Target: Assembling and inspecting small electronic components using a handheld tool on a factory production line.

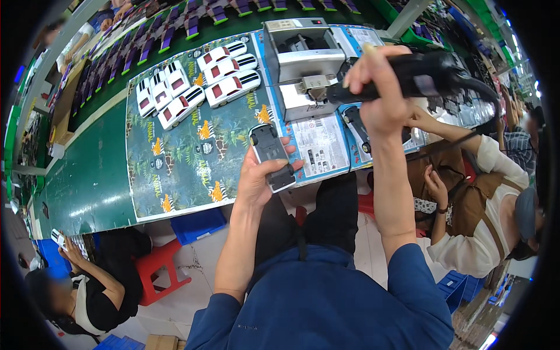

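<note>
Wrapped round a toy car (271, 149), my left hand (258, 178) holds it over the table's front edge, its dark underside and wheels turned up. My right hand (382, 102) grips a black powered screwdriver (429, 73) with a cable trailing to the right. The screwdriver's front end reaches left to the small metal block of a screw feeder (312, 61); I cannot tell whether the tip touches it. Several white toy cars (233, 88) with black stripes and red windows stand at the back left of the mat. Another car, dark underside up, (356, 125) lies under my right wrist.
A patterned mat (181, 192) covers part of the green table (87, 186). Behind it runs a green conveyor with rows of purple-and-black parts (192, 26). One co-worker (490, 192) sits close on my right, another (87, 291) at lower left near a red stool (160, 271).
</note>
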`<action>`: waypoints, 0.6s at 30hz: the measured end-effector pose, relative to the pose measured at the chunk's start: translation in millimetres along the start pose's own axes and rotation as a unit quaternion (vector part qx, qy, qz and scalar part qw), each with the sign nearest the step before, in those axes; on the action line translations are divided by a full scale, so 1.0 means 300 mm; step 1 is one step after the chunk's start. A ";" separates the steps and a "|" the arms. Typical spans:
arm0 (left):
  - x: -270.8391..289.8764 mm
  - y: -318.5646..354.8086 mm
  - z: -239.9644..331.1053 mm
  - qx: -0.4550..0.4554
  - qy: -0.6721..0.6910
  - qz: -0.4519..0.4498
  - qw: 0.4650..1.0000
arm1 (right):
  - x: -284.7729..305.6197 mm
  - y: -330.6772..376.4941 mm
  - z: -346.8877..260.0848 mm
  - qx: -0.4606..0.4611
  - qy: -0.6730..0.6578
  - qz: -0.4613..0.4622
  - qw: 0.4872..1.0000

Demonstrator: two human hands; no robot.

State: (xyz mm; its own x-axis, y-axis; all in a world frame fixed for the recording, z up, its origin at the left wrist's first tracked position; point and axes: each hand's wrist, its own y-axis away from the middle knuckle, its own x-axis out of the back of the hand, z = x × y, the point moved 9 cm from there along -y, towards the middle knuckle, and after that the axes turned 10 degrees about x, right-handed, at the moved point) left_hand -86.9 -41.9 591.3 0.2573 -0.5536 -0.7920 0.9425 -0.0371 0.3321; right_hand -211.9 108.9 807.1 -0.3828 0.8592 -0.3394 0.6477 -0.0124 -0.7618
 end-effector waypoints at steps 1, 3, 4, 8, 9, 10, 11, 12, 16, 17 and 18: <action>-0.005 -0.002 -0.001 0.002 -0.002 -0.004 1.000 | 0.002 0.005 0.015 -0.003 0.016 0.000 1.000; -0.008 -0.002 0.004 -0.001 -0.048 0.013 0.999 | -0.002 0.014 0.037 0.010 0.032 -0.001 0.999; 0.000 -0.006 0.000 0.005 -0.055 0.019 0.998 | -0.010 0.015 0.040 0.018 0.041 -0.007 0.999; -0.019 0.003 0.002 0.001 -0.051 0.016 0.999 | -0.047 0.004 0.039 0.004 0.124 -0.038 0.992; -0.017 0.000 0.004 0.000 -0.044 0.013 0.999 | -0.050 -0.004 0.062 -0.001 0.139 -0.048 0.989; -0.017 -0.002 0.006 0.000 -0.036 0.011 0.999 | -0.060 -0.015 0.084 -0.005 0.154 -0.058 0.986; -0.020 -0.002 0.004 0.001 -0.038 0.009 0.999 | -0.068 -0.023 0.086 0.005 0.170 -0.061 0.984; -0.012 0.001 0.007 -0.001 -0.029 0.019 0.999 | -0.077 -0.021 0.097 -0.037 0.168 -0.060 0.983; 0.039 -0.032 -0.010 0.020 0.033 0.024 0.999 | -0.069 0.073 0.077 -0.178 0.013 -0.024 0.984; 0.037 -0.032 -0.004 0.012 0.040 0.048 0.998 | -0.064 0.106 0.050 -0.197 -0.037 0.010 0.980; 0.023 -0.038 -0.006 0.018 0.056 0.033 0.998 | -0.068 0.140 0.021 -0.210 -0.097 0.023 0.973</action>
State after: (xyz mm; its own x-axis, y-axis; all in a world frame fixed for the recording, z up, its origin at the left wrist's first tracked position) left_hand -95.4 -43.8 581.1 0.3423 -0.4591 -0.8198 0.9153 -0.0340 0.4013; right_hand -181.0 87.7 778.6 -0.4369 0.7500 -0.4966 0.8637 0.1956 -0.4645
